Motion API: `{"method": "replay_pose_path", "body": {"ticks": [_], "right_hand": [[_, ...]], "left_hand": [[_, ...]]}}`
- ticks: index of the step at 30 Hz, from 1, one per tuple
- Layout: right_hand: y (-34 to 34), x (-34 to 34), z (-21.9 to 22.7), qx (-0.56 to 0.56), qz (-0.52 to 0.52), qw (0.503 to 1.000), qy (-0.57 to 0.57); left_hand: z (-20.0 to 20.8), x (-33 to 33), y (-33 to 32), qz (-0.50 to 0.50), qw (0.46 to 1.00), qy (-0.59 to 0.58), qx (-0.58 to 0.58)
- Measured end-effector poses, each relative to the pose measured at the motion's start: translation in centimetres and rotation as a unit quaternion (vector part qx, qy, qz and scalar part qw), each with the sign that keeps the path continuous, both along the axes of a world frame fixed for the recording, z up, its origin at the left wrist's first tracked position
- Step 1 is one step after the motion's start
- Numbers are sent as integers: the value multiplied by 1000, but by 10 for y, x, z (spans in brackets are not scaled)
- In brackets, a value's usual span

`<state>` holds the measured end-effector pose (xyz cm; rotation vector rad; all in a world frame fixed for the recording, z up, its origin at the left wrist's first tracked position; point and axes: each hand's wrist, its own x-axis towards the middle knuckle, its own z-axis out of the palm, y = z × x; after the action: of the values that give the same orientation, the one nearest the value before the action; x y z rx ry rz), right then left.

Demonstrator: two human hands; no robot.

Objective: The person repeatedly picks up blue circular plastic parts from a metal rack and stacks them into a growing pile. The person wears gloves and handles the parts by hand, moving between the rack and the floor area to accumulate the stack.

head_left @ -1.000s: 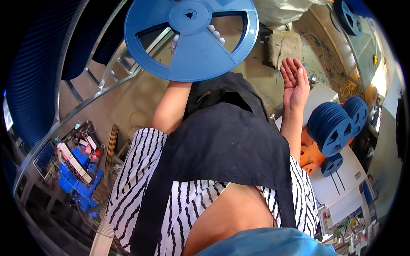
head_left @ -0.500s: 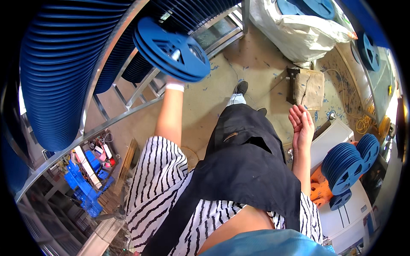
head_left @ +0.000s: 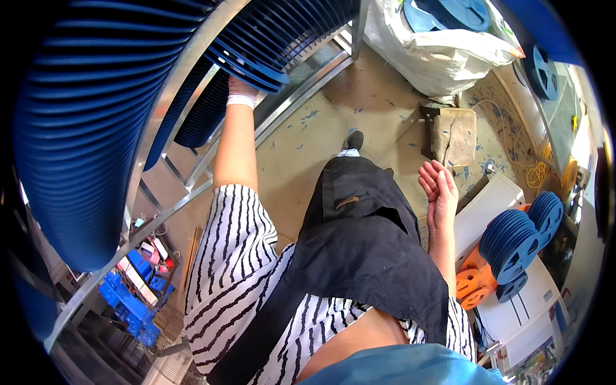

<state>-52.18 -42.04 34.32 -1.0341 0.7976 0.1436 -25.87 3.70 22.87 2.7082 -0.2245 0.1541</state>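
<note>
My left hand (head_left: 242,90) grips the near rim of a blue plastic reel (head_left: 268,78), up at the metal rack. The reel is tilted edge-on, beside a row of stacked blue reels (head_left: 292,22); whether it touches them I cannot tell. Part of my fingers is hidden behind its rim. Holding nothing, my right hand (head_left: 441,196) hangs in the air on the right with its palm turned up and its fingers loosely bent.
A long stack of blue reels (head_left: 90,141) fills the left side, held by a metal frame (head_left: 154,122). At the far right stands a white sack (head_left: 443,61) with blue reels in it, near a cloth-covered block (head_left: 454,136). Blue and orange reels (head_left: 476,285) sit on a white machine (head_left: 513,321).
My left hand has carried the reel up and left to the stacked reels, turning it from face-up to nearly edge-on. My right hand keeps its open pose.
</note>
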Motion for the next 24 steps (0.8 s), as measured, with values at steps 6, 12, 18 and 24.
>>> {"method": "replay_pose_path", "body": {"ticks": [6, 12, 18, 24], "right_hand": [[11, -3, -1, -35, -7, 999, 14], [5, -20, 14, -112, -35, 990, 79], [-29, -57, 26, -133, -106, 981, 95], [-109, -193, 12, -168, -214, 938, 216]], "left_hand": [[2, 49, 7, -37, 912, -16, 409], [-6, 89, -16, -86, 928, -23, 363], [-27, 69, -39, -100, 970, 37, 220], [-41, -32, -122, 69, 897, 318, -299]]}}
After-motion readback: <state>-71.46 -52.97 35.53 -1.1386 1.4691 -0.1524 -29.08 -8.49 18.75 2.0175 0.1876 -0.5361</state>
